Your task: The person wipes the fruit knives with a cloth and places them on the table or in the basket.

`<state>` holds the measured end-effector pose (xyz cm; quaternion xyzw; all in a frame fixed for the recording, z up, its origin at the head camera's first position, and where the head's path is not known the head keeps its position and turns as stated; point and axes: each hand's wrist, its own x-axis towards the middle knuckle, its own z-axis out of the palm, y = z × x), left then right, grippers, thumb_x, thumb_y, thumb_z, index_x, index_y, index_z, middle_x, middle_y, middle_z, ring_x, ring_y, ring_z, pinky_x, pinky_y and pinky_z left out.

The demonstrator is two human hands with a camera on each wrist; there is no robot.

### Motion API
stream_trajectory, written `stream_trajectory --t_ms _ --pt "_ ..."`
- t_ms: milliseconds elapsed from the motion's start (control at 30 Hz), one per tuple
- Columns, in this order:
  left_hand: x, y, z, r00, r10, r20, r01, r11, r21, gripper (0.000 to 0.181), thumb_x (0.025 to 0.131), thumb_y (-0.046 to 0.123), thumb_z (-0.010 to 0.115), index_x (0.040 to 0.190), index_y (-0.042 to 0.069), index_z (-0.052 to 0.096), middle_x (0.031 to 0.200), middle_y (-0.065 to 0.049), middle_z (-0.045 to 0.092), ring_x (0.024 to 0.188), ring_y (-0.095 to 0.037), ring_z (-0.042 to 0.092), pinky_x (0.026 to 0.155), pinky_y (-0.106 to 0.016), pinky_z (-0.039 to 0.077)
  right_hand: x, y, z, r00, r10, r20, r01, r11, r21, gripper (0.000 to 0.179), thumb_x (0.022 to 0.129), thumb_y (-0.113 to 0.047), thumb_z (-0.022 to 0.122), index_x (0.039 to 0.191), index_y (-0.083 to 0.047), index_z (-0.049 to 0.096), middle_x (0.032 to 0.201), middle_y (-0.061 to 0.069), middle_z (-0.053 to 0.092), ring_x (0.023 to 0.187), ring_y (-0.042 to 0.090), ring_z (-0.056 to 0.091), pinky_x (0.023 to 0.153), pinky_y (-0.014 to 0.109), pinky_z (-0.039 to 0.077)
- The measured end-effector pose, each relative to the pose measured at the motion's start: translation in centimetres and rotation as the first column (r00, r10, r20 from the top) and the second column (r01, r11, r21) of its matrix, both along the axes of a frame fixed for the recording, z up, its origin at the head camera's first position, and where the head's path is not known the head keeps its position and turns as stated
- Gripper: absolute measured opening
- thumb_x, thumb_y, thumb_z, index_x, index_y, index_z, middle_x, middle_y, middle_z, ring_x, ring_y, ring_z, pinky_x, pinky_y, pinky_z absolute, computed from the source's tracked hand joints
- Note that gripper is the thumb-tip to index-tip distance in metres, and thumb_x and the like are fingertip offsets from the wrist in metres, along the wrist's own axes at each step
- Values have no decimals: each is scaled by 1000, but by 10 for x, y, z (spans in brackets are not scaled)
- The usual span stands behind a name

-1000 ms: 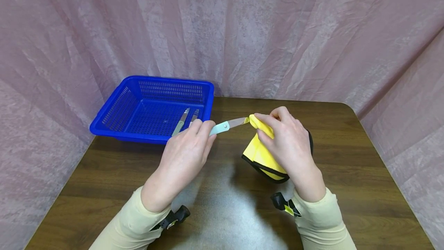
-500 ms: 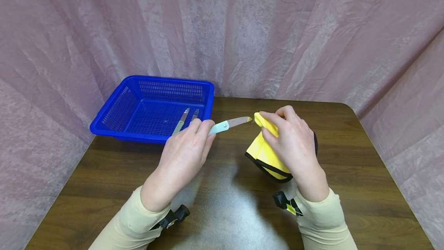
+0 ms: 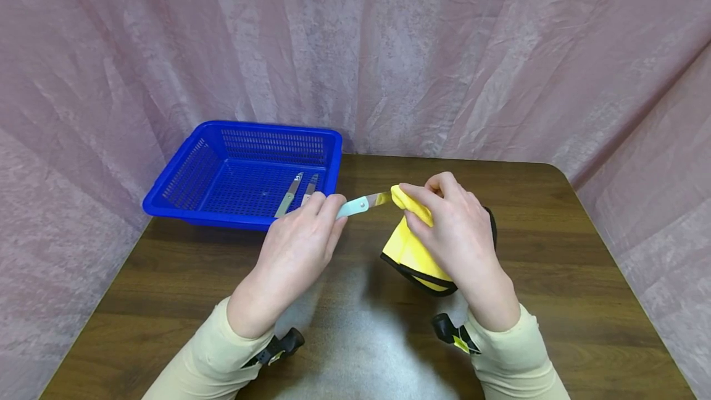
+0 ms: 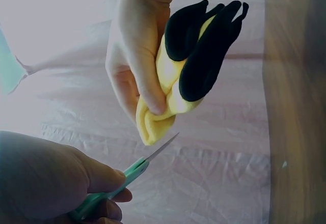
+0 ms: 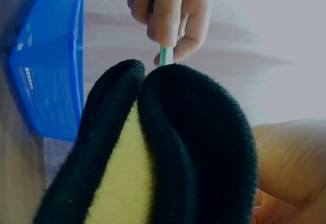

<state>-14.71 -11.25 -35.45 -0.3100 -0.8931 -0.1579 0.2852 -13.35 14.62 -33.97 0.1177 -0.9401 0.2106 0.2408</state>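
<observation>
My left hand point(image 3: 300, 239) grips a small knife point(image 3: 354, 207) by its mint-green handle, the blade pointing right. A yellow cloth point(image 3: 413, 249) with black edging is bunched in my right hand point(image 3: 458, 227), pinched between thumb and fingers. Its folded end sits at the knife's tip, and the blade near it looks yellow in the head view. From the left wrist, the blade of the knife point(image 4: 136, 168) lies close beside the cloth point(image 4: 155, 127); whether they touch I cannot tell. The black-edged cloth point(image 5: 209, 122) fills the right wrist view and hides the blade.
A blue plastic basket point(image 3: 242, 222) stands at the back left of the wooden table point(image 3: 555, 264). Inside it lie a green-handled knife point(image 3: 289, 196) and another knife point(image 3: 311, 187), partly hidden by my left hand. A pink curtain point(image 3: 389, 60) hangs behind.
My right hand moved the cloth rightward off the knife's tip, then back left so its end covers the tip area in the head view. The left hand and knife stayed nearly still.
</observation>
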Motion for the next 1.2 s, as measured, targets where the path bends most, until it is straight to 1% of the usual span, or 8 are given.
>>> stream_trajectory --t_ms 200,333,533,667,900,1200 --pt "1 2 -1 1000 -12 -5 11 1000 -16 23 105 15 77 122 5 65 87 -5 57 61 -19 54 46 -32 44 2 -6 -2 998 53 -47 -51 998 29 45 90 -11 88 133 -25 82 114 6 63 75 34 57 62 49 49" --pt "2 3 -2 1000 -15 -12 15 1000 -23 24 105 16 78 122 6 65 87 -5 58 61 -20 55 47 -33 45 4 -11 -2 995 83 -63 -81 996 41 46 88 -11 89 132 -24 83 113 6 64 73 33 56 62 47 48" --pt "2 4 -3 1000 -20 1 20 999 -29 23 105 17 78 120 6 64 86 -4 55 60 -19 52 47 -32 43 5 -16 -3 991 116 -60 -112 992 64 46 87 -10 91 130 -22 83 113 6 64 81 33 60 67 48 50" --pt "3 4 -2 1000 -26 10 27 999 -34 23 106 18 78 120 6 64 86 -4 54 59 -18 51 46 -31 42 5 -16 -3 991 123 -51 -119 990 70 46 87 -11 91 131 -22 83 112 6 64 83 33 61 69 48 51" --pt "3 4 -2 999 -39 23 40 998 -47 23 106 18 77 119 6 62 86 -4 53 57 -18 48 46 -29 39 5 -16 -3 992 120 -37 -116 990 78 46 88 -12 91 132 -22 83 113 7 64 84 33 62 69 48 51" --pt "3 4 -1 999 -44 17 44 998 -49 23 107 19 76 119 6 62 86 -4 52 57 -18 47 46 -29 39 5 -16 -3 992 118 -37 -115 990 81 46 87 -12 92 131 -22 83 114 7 64 86 33 63 71 48 51"
